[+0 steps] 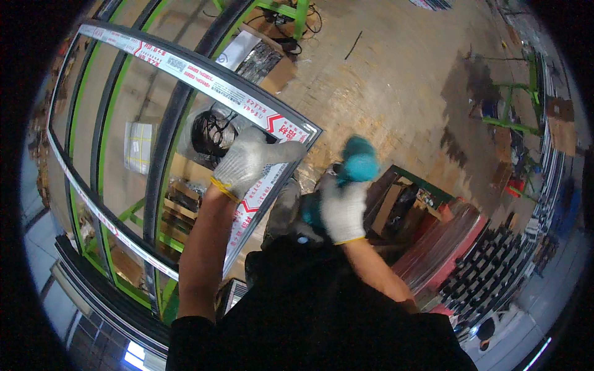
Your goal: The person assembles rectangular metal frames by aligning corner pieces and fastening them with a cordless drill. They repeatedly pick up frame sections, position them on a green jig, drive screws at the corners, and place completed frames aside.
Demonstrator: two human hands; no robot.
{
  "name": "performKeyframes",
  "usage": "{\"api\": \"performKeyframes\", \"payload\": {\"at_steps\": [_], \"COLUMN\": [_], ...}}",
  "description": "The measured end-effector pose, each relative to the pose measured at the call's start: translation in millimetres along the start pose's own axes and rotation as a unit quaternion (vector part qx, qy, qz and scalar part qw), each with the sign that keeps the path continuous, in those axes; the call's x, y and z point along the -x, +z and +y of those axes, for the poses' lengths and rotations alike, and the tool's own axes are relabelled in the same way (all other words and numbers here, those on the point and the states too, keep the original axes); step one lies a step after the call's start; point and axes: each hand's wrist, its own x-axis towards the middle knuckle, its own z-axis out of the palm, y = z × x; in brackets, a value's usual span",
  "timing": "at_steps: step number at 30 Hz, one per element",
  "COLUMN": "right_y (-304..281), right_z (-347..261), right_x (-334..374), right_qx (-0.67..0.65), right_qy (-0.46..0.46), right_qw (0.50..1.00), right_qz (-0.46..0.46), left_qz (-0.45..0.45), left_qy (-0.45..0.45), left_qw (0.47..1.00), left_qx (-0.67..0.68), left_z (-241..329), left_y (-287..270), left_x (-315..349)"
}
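Observation:
A large rectangular metal frame point(204, 81), dark-edged and covered with white-and-red printed film, lies on black-topped green supports at the left. My left hand point(243, 162), in a white knit glove, is at the frame's near right corner. Its thumb stretches across the corner, and the other fingers close against the inner side, their tips partly hidden. To the right of that corner, my right hand point(344, 210), also gloved, is wrapped round a teal power tool point(360, 162) that looks like a cordless drill. The tool is apart from the frame and blurred; its working end is unclear.
Green-and-black support bars point(167, 145) run beneath the frame. Beyond its corner stands an open cardboard box point(279, 75); a coil of black cable point(213, 131) is below. At right are a green-edged bin point(422, 183), a red wrapped object point(442, 247) and stacked dark profiles point(489, 266).

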Motion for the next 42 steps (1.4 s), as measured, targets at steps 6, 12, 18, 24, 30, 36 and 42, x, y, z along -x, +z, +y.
{"api": "performKeyframes", "payload": {"at_steps": [6, 12, 18, 24, 30, 36, 42], "right_y": [38, 1, -24, -36, -56, -81, -104], "right_z": [-11, 6, 20, 52, 87, 117, 109], "right_x": [27, 20, 20, 23, 39, 67, 78], "right_qx": [0.024, 0.033, 0.034, -0.050, -0.090, -0.032, -0.154], "right_qy": [-0.116, -0.070, -0.021, -0.031, 0.035, -0.047, -0.085], "right_qw": [0.993, 0.996, 0.999, 0.997, 0.992, 0.993, 0.984], "right_qz": [0.012, 0.033, 0.033, 0.047, 0.080, 0.105, 0.001], "left_qz": [0.000, 0.026, 0.073, 0.065, 0.057, 0.106, 0.099], "left_qy": [0.252, 0.262, 0.350, 0.163, 0.023, 0.002, -0.010], "left_qw": [0.929, 0.906, 0.865, 0.976, 0.996, 0.992, 0.983], "left_qx": [-0.272, -0.331, -0.353, -0.126, 0.063, 0.061, 0.157], "left_z": [-1, -2, -14, -12, 14, 9, -9], "left_y": [-13, -12, -17, -7, 0, 10, 9], "left_x": [-5, 0, -1, -8, 5, 1, -16]}}
